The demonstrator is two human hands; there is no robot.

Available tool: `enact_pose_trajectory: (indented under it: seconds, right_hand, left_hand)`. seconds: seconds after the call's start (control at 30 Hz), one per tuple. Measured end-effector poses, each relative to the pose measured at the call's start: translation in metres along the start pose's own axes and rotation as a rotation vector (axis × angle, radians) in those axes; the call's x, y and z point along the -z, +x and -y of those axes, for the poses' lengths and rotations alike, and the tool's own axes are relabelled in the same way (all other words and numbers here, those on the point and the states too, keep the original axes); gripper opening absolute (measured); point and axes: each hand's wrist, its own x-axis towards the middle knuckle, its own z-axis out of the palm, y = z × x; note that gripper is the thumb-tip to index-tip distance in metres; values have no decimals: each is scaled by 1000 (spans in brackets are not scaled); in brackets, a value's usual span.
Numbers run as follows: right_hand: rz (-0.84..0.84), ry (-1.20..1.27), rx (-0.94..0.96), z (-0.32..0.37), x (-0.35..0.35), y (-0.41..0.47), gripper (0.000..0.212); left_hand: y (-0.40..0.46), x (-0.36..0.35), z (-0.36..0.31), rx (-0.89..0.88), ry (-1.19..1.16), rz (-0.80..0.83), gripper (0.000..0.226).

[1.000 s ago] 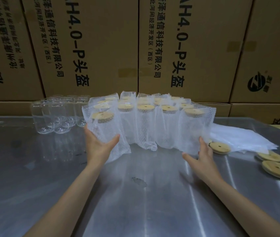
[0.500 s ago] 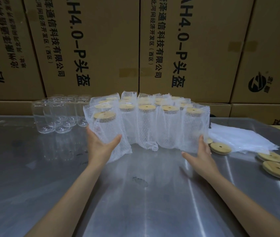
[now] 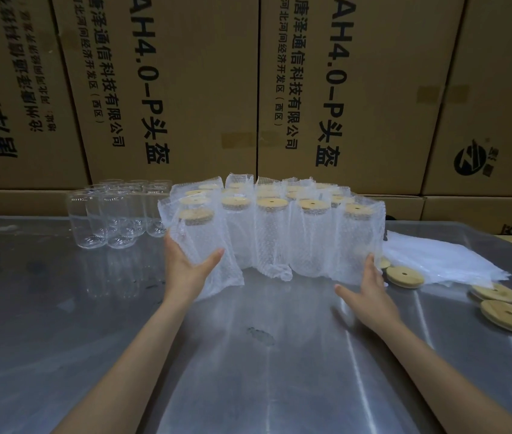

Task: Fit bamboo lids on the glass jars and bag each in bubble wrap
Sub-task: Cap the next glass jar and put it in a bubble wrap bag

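Several glass jars with bamboo lids, each bagged in bubble wrap (image 3: 275, 233), stand in rows at the middle of the metal table (image 3: 248, 355). My left hand (image 3: 187, 267) presses flat against the leftmost front wrapped jar (image 3: 198, 236), fingers straight and thumb spread. My right hand (image 3: 370, 289) lies open against the rightmost front wrapped jar (image 3: 358, 242). Several bare glass jars (image 3: 107, 214) without lids stand to the left. Loose bamboo lids (image 3: 505, 308) lie at the right, one (image 3: 403, 277) close to my right hand.
A pile of flat bubble-wrap bags (image 3: 442, 261) lies at the right behind the loose lids. Large cardboard boxes (image 3: 264, 89) with printed text form a wall behind the table. Bare metal surface stretches in front of the jars.
Both hands have pushed inward and slightly away, squeezing the wrapped jars closer together. The right-hand jar's loose wrap no longer sticks out to the right.
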Motion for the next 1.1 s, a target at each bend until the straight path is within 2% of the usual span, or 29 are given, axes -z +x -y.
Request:
enact_pose_trajectory:
  seconds: [0.4,0.6,0.7,0.8,0.9,0.97,1.03,1.1]
  right_hand:
    - [-54,84,12,-4,-1,2,93]
    - [-149,231,-32,-2,0,-1,88]
    - [-249,277,-69,1,2,-7,76]
    - [-306,165,-62,4,6,-17,43]
    - [-188,-14,47,12,8,-37,10]
    - [-90,-181,174,22,7,-53,7]
    - [-10,-326,363,33,1,-70,5]
    - [50,-367,534,46,-9,-85,8]
  left_hand:
    - [3,0,6,58,-1,1,107]
    - [-16,12,2,130,-21,-47,122]
    - [-24,19,0,215,-2,-84,124]
    - [-30,26,-1,286,56,-58,125]
    - [-35,37,2,276,99,27,124]
    - [-34,47,5,274,113,82,115]
    - [-29,58,5,316,45,35,91]
    - [-20,69,8,353,-40,-83,66]
